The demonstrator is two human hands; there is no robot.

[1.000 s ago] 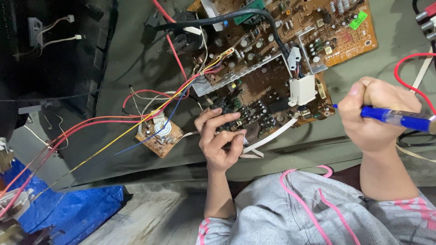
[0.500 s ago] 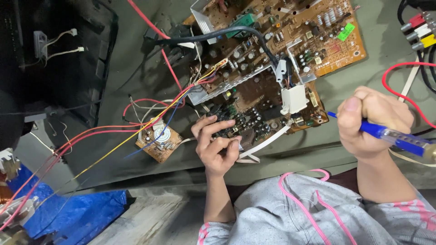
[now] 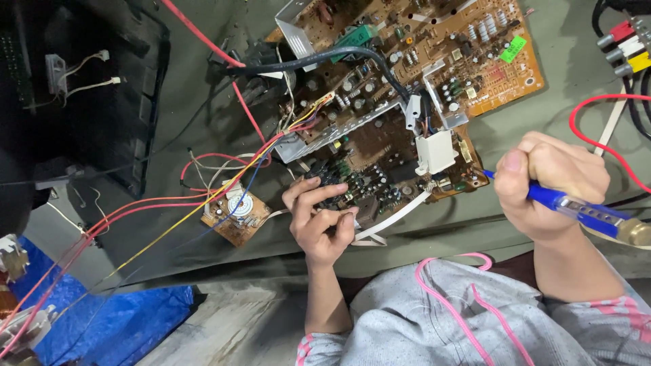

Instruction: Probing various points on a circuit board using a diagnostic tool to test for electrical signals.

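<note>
Left hand (image 3: 320, 220) rests fingertips on the near edge of the large brown circuit board (image 3: 407, 102). Right hand (image 3: 549, 183) grips a blue-handled tool (image 3: 576, 209), tip at the board's near right corner. Small board (image 3: 235, 213) lies left, wired.

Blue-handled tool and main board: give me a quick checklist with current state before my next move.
1. Right hand grips the blue-handled tool firmly: ok.
2. Tool tip at the edge of the brown circuit board: ok; exact contact point: cannot tell.
3. Left hand steadies the board's near edge, fingers on components: ok.
4. Red and yellow wires away from the tip: ok.
5. Small round-part board lies apart from both hands: ok.
6. Power state: cannot tell.
</note>
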